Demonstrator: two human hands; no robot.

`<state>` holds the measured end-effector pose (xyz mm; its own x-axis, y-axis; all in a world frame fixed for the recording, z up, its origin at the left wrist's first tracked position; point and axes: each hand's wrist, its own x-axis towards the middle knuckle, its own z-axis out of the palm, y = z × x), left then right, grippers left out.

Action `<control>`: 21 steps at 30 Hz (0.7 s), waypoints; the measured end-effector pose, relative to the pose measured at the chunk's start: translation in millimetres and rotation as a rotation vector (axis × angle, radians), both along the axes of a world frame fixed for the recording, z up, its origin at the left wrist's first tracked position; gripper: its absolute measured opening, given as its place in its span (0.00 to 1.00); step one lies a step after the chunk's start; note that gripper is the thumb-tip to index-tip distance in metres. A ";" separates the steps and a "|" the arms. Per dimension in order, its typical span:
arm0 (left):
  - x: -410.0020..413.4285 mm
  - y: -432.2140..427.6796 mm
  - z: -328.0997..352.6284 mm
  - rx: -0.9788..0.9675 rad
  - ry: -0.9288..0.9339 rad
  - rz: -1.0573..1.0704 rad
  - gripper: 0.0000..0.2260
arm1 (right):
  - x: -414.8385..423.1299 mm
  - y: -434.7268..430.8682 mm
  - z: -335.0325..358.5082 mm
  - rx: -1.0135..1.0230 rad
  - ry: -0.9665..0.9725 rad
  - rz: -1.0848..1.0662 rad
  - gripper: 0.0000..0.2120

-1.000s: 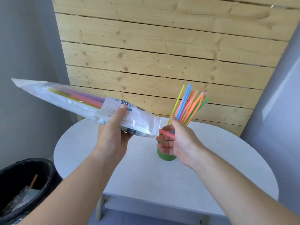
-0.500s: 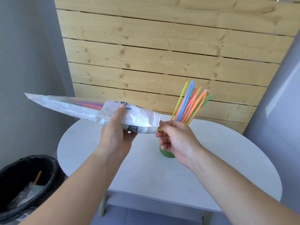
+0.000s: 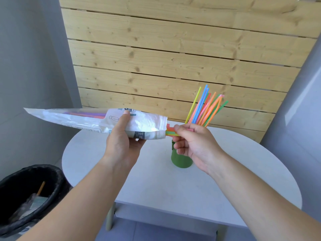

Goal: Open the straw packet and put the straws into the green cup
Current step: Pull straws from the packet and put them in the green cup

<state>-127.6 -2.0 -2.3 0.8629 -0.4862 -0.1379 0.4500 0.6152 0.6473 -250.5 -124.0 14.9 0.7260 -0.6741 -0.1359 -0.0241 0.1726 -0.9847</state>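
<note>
Since half a second ago the right hand [image 3: 192,141] has drawn a few straw ends [image 3: 171,132] out of the packet [image 3: 86,117] mouth; its fingers [image 3: 178,127] pinch them. The left hand [image 3: 123,140] grips the packet, tail toward 9 o'clock. The cup [image 3: 180,160], with straws [image 3: 205,108] in it, stands on the tabletop [image 3: 243,171] at 6 o'clock of the pinch. Best pull level toward 3 o'clock, packet steady, then tip down.

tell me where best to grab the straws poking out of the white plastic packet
Pinch the short bright straw ends sticking out of the open mouth of the white plastic packet, coming from the person's right, in line with the packet. It is held nearly level by the left hand, so straws can only slide out lengthwise. The right hand pinches them there.
</note>
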 end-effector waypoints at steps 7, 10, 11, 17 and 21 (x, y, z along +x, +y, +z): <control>-2.6 -1.0 -3.5 -0.009 0.008 -0.023 0.07 | -0.2 -1.0 -1.1 -0.077 -0.009 0.017 0.07; -3.1 -2.4 -5.0 -0.018 0.017 -0.034 0.09 | -0.4 0.5 -1.3 -0.152 -0.008 0.063 0.08; -2.3 -2.3 -4.6 -0.023 0.027 -0.033 0.09 | -0.8 -0.7 -1.2 -0.172 -0.007 0.062 0.07; 2.5 1.6 -1.8 -0.048 0.069 -0.012 0.08 | -3.7 -11.1 4.8 -0.228 -0.046 -0.045 0.03; 2.1 1.6 -1.8 -0.047 0.067 -0.012 0.08 | -3.6 -7.6 3.8 -0.182 -0.047 -0.050 0.08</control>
<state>-125.5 -0.4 -4.1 0.8464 -0.5040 -0.1718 0.4990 0.6383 0.5862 -254.1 -131.6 18.8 0.6934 -0.7201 0.0248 0.0271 -0.0083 -0.9996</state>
